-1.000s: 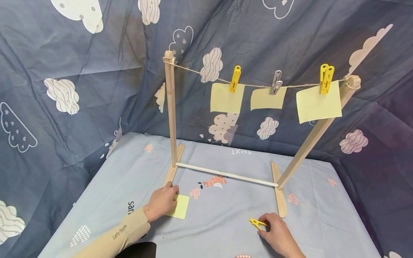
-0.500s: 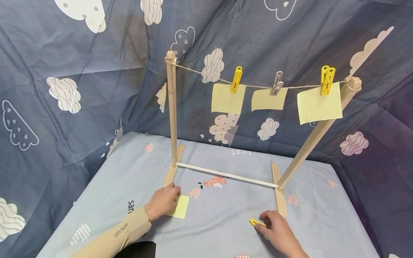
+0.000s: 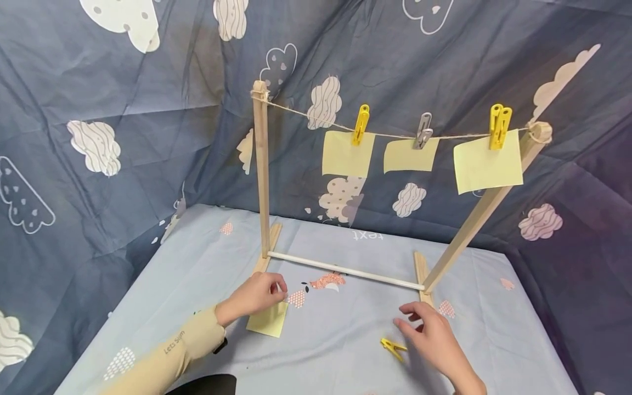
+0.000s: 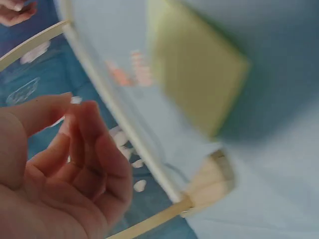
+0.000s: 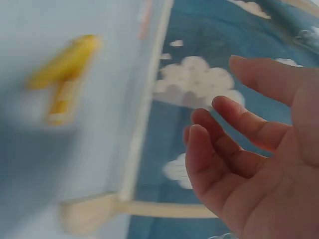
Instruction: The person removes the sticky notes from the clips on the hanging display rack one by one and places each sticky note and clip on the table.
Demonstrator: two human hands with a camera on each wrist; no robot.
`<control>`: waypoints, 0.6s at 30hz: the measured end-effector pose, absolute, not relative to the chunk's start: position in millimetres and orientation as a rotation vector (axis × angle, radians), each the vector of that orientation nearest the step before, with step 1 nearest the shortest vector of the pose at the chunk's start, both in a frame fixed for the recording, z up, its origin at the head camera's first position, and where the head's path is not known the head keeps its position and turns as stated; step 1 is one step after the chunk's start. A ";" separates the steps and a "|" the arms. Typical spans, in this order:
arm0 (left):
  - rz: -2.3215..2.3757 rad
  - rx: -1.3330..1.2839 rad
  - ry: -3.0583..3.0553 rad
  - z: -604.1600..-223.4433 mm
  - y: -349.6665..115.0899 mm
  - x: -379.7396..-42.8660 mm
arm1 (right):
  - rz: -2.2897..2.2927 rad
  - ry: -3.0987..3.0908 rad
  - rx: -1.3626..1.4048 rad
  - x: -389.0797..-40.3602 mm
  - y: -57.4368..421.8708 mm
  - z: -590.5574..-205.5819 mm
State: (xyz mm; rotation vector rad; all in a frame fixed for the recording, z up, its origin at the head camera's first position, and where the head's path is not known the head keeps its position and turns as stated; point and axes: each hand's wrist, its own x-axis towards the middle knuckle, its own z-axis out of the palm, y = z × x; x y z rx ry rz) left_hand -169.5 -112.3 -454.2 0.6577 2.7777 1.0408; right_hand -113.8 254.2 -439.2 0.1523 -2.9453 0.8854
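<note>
My left hand (image 3: 260,294) is raised just above a yellow paper square (image 3: 268,321) on the cloth. Its fingers are loosely curled, thumb close to the index fingertip, and nothing shows held in the left wrist view. The paper (image 4: 199,69) lies apart from that hand. On the right, a yellow clothespin (image 3: 393,348) lies on the cloth. My right hand (image 3: 430,332) hovers above and right of it, fingers relaxed and spread from the thumb; the right wrist view shows the clothespin (image 5: 66,74) blurred and untouched.
A wooden frame with a left post (image 3: 263,175), right post (image 3: 476,225) and white crossbar (image 3: 345,270) stands behind the hands. From its string (image 3: 296,112) hang three yellow papers, held by two yellow clothespins (image 3: 361,125) and a grey clothespin (image 3: 423,130). Dark cloud-print fabric surrounds the table.
My right hand has let go of the clothespin, which now lies on the cloth, and has risen. My left hand has lifted off the paper and moved slightly right.
</note>
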 end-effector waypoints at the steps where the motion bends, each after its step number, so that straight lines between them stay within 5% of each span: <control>1: 1.111 0.669 2.745 -447.9 -111.5 -171.6 | 0.869 -2.920 0.178 -115.5 252.4 -433.0; 18: 2.290 0.284 2.256 -332.1 -102.1 -210.2 | 0.872 -2.354 0.572 -139.8 224.7 -304.1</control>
